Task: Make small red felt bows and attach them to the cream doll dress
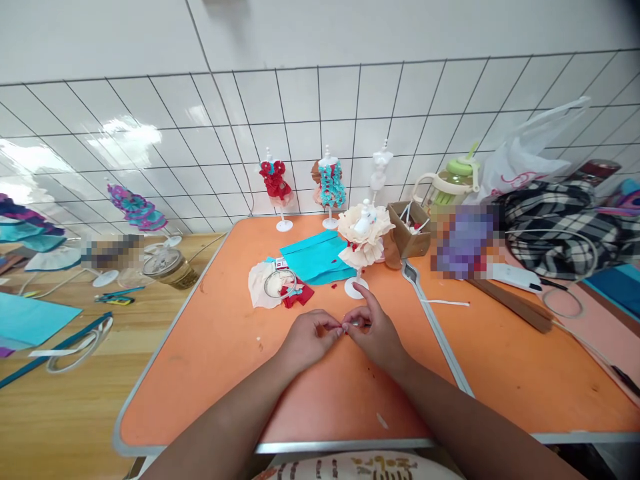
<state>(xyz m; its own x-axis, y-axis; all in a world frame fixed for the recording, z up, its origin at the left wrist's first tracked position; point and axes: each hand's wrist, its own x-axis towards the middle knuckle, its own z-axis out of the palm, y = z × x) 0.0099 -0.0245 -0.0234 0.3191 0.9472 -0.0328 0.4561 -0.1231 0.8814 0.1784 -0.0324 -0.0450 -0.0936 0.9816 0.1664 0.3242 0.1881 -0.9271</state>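
My left hand (313,337) and my right hand (373,333) meet fingertip to fingertip above the orange table, pinching a tiny red piece (341,325) between them. What it is made of is too small to tell. The right index finger points up and away, and a small dark, shiny thing shows under that hand, mostly hidden. Just beyond stands a white mini dress form (365,219) wearing a ruffled cream paper skirt (367,241). Left of it lie blue paper sheets (320,257) and a pile of cream and red scraps (265,287) with a ring-shaped roll (280,283) on top.
Along the tiled wall stand dress forms in red (275,183) and turquoise (331,185), and a bare one (382,167). A cardboard box (413,233), a green-lidded jug (455,177) and plaid cloth (545,227) crowd the right. A lidded jar (173,267) sits on the wooden table.
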